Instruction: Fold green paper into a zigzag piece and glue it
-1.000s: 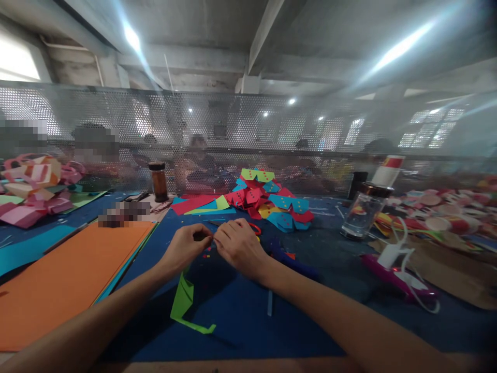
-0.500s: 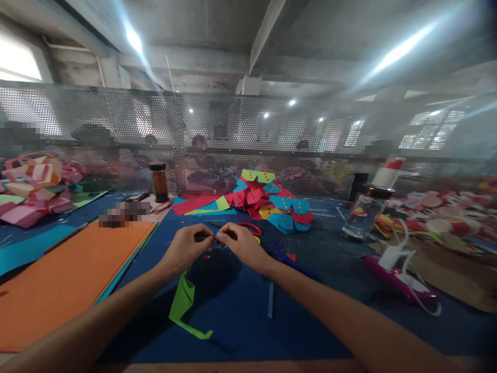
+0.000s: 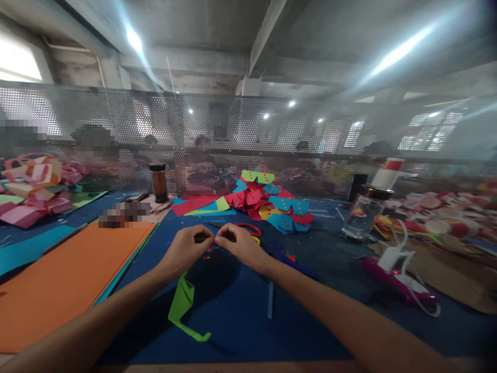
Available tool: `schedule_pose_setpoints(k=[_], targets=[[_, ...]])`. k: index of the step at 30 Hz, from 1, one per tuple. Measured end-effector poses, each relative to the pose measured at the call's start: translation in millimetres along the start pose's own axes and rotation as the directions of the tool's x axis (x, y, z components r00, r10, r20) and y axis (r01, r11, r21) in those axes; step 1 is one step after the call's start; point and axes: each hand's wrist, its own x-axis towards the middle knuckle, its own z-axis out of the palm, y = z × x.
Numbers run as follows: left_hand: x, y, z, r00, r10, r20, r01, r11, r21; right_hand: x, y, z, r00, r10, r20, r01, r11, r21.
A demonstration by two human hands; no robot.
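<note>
My left hand (image 3: 189,249) is closed in a pinch on a folded bright green paper piece (image 3: 182,298), which hangs below it with a thin arm bent at the bottom. My right hand (image 3: 243,246) is also pinched, its fingertips meeting those of the left. Whatever it grips is too small or hidden to make out. Behind it lie scissors (image 3: 250,227) with a red handle, partly covered by the hand. Small red and orange paper bits (image 3: 207,257) dot the blue mat between my arms. A narrow translucent strip (image 3: 270,300) rests by my right forearm.
Dotted paper glasses (image 3: 289,204) are heaped at the back centre. Orange sheets (image 3: 77,280) lie left, a brown bottle (image 3: 158,182) beyond. Rightward are a dark blue tool (image 3: 291,259), a glass cup (image 3: 361,217) and a magenta power strip (image 3: 404,282) with white cords. A perforated screen stands behind.
Both hands stay almost in place, with my right fingertips shifting very slightly left. The lower end of the green paper swings a little to the left and down.
</note>
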Motion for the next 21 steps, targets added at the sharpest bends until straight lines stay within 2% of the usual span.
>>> schedule_pose_setpoints(k=[8,21], targets=[[-0.9,2.8,-0.5,1.000,0.007,0.004,-0.007,1.000,0.003,-0.4,-3.9,-0.1,1.000,0.023,0.016,-0.024,0.997,0.079],[-1.2,3.3,-1.5,0.999,0.003,0.036,-0.004,1.000,0.011,-2.0,1.1,-0.6,0.998,-0.069,-0.016,0.068,0.997,-0.022]])
